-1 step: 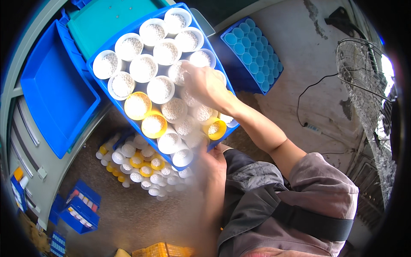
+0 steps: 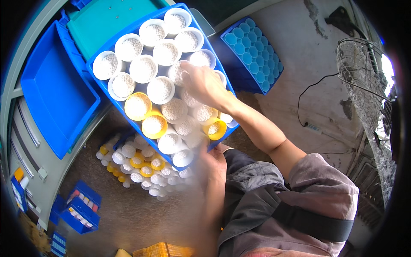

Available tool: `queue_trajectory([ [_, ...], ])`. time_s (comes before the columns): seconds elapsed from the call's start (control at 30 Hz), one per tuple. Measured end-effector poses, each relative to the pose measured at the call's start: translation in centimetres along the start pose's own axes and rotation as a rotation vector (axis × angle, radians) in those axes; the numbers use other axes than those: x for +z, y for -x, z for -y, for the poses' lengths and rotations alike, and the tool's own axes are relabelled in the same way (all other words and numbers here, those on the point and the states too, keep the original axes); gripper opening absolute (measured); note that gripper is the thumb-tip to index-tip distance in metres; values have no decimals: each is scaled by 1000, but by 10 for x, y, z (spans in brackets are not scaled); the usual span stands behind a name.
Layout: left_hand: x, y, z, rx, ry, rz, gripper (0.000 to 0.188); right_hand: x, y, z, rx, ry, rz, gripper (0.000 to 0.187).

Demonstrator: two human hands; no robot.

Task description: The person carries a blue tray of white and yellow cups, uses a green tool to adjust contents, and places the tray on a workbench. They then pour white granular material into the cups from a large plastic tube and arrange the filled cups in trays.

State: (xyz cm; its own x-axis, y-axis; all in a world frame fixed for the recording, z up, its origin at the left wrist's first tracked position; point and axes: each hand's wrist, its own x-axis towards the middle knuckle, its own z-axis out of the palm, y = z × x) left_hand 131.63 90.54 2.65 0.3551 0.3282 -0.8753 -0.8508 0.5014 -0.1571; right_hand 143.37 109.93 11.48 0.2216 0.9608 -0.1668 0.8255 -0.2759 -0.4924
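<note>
A blue bin point(image 2: 114, 101) is packed with white cups point(image 2: 143, 68), most filled with small white beads, and a few yellow cups point(image 2: 138, 106) among them. My right hand point(image 2: 204, 85) reaches over the bin from the right, its fingers curled together at the rim of a bead-filled white cup point(image 2: 174, 73) near the middle. My left hand point(image 2: 215, 162) is at the bin's near corner, close to the last white cup point(image 2: 183, 158). Haze blurs this hand and the cups beside it, and its fingertips are hidden.
Below the bin, a cluster of white and yellow cups point(image 2: 147, 171) stands low down. To the left are an empty-looking blue tray point(image 2: 60, 90) and small blue boxes point(image 2: 80, 216). A blue crate of light-blue cups point(image 2: 252, 53), a black cable point(image 2: 302, 98) and a wire-caged fan point(image 2: 357, 64) are on the right.
</note>
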Motion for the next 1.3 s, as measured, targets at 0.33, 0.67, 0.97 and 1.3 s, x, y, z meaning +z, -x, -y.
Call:
queue_trajectory([
  [0.33,9,4,1,38,-57,3,30,-21,0,-3,27,-284,137,38],
  [0.67,11,4,0,21,-68,7,29,-25,-8,7,317,-599,334,54],
  [0.97,-4,-2,-3,-29,-61,10,46,-18,-10,9,338,-786,337,57],
  [1.3,11,2,2,-35,-65,-19,41,-22,-11,-2,282,-738,362,59],
])
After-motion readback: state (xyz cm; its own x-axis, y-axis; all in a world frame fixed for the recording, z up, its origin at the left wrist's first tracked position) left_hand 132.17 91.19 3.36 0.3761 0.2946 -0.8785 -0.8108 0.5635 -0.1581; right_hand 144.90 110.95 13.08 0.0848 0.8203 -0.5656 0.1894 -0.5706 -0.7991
